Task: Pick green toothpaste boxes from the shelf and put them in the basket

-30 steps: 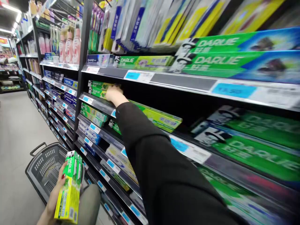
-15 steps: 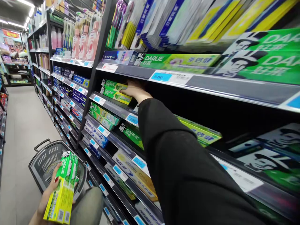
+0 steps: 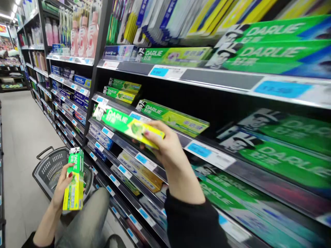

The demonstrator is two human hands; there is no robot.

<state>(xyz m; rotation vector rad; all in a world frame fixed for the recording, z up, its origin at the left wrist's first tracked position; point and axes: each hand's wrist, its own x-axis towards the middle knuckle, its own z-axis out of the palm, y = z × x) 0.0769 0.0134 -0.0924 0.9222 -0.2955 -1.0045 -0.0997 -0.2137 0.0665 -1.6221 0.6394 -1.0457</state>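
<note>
My right hand (image 3: 165,144) is closed round the right end of a green and yellow toothpaste box (image 3: 121,120), held tilted just in front of the shelf edge. Low on the left, my left hand (image 3: 62,184) grips toothpaste boxes (image 3: 74,179) of the same colours, standing together over the basket; how many cannot be made out. Behind the right hand, another long toothpaste box (image 3: 173,117) lies on the shelf. Further left on that shelf sit two stacked green and yellow boxes (image 3: 121,93).
A grey plastic basket (image 3: 38,174) stands on the floor by my knee (image 3: 90,213). Shelves with price tags (image 3: 207,151) run along the right side, holding toothpaste boxes and hanging toothbrush packs (image 3: 155,24). Pink bottles (image 3: 82,38) stand further along. The aisle floor (image 3: 18,137) stretches away at left.
My right hand has come out of the shelf and now holds a toothpaste box in front of it. The left hand has turned its boxes more upright. The view has shifted slightly right.
</note>
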